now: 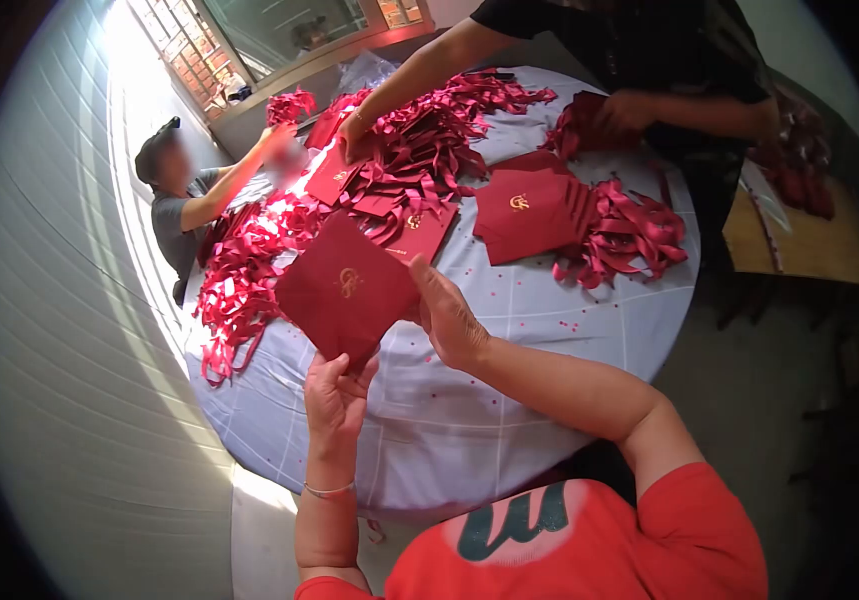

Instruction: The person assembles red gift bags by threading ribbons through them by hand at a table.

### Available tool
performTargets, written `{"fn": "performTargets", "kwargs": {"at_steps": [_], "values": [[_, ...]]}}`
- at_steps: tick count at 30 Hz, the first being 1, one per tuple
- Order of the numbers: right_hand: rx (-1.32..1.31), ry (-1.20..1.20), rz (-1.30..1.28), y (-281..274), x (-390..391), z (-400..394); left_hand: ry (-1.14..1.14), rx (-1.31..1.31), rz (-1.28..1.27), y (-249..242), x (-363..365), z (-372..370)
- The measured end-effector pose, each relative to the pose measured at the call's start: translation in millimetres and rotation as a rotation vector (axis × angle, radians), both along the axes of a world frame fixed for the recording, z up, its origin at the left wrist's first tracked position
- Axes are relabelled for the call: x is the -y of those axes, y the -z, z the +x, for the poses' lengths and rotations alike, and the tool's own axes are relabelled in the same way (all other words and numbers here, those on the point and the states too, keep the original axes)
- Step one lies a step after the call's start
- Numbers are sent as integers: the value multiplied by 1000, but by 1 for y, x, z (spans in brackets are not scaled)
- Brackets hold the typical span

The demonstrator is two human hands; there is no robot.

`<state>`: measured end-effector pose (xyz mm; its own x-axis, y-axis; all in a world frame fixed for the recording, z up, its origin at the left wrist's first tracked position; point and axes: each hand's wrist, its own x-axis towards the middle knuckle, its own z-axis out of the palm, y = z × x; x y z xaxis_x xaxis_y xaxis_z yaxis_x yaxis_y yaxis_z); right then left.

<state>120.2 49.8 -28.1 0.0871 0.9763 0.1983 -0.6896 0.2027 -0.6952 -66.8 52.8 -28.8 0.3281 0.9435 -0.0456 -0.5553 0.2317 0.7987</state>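
Note:
A dark red gift bag with a gold emblem is held up tilted above the near part of the table. My left hand is closed on its bottom corner, thumb in front. On its right corner, my right hand has the thumb along the edge, with the other fingers mostly behind it. Just beyond lies a heap of similar bags with pink-red ribbon handles. To the right rests a fanned stack of flat red bags, its ribbons spread over the cloth.
The round table has a pale checked cloth dotted with small red bits. Across it, a person in black reaches into the heap and holds bags. Another person in a cap works at the left. A wooden stool stands right.

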Motion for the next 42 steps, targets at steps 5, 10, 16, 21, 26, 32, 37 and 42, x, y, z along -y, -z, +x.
{"fn": "performTargets", "kwargs": {"at_steps": [5, 10, 16, 21, 26, 32, 37, 42], "values": [[240, 376, -39, -18, -8, 19, 210, -126, 43, 0, 6, 46], [248, 503, 52, -48, -14, 78, 473, -475, 205, 14, 24, 89], [168, 600, -63, -45, -7, 146, 650, -600, 317, 18, 25, 111], [222, 544, -130, -20, 13, 150, 459, -329, 16, 10, 11, 123], [365, 487, -166, -7, 24, 144, 392, -115, -71, 34, -6, 120], [762, 770, 29, -11, -7, 198, 466, -309, -15, 58, -2, 119], [1363, 1050, -96, 22, -27, 260, 499, -353, 159, 80, -5, 125], [1325, 1272, -106, 17, -22, 263, 506, -355, 156, 73, -3, 122]]}}
